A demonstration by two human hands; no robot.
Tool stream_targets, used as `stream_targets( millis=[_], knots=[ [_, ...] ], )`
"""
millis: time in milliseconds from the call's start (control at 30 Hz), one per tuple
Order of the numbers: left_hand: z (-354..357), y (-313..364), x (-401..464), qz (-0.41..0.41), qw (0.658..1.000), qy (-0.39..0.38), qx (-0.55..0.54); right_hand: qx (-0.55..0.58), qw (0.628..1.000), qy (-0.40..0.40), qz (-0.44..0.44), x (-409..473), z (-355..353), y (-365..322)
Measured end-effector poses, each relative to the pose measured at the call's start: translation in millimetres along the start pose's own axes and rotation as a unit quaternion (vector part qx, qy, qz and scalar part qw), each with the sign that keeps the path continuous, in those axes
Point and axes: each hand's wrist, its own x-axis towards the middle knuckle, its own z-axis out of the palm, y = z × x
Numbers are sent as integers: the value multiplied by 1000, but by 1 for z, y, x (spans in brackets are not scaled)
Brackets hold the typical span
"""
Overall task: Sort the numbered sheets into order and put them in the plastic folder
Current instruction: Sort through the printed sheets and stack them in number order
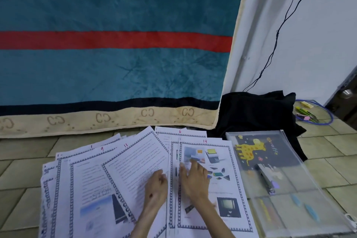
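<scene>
On the tiled floor (23,176), numbered sheets lie fanned out near the viewer. At the left is sheet 9 (90,179), partly covered by sheet 11 (133,160), which tilts to the right. The left hand (156,187) rests on sheet 11 with its fingers curled under; whether they pinch the paper cannot be told. Just beside it, the right hand (193,179) lies flat on sheet 14 (222,185), fingers spread and straight. Farther back, sheet 6 (174,133) peeks out. To the right lies the plastic folder (301,199), printed with a giraffe, with a stapler (267,178) on top. Beyond it is black cloth (255,112); a teal blanket (116,73) hangs behind.
</scene>
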Motion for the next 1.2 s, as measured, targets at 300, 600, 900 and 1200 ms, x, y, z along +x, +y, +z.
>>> stream_targets(
  millis=[300, 600, 900, 1200],
  knots=[
    [0, 20, 23, 24, 986, -134, -94, 308, 949, -72, 18, -6, -24, 9],
    [-3, 13, 34, -62, 945, -217, -236, 247, 968, 16, -26, -5, -40, 18],
    [-9, 1, 36, -62, 971, -123, -197, 328, 940, 81, 53, -2, -104, 56],
    [9, 41, -7, -51, 941, -237, -238, 240, 966, -89, -39, -10, -55, 14]
  ],
)
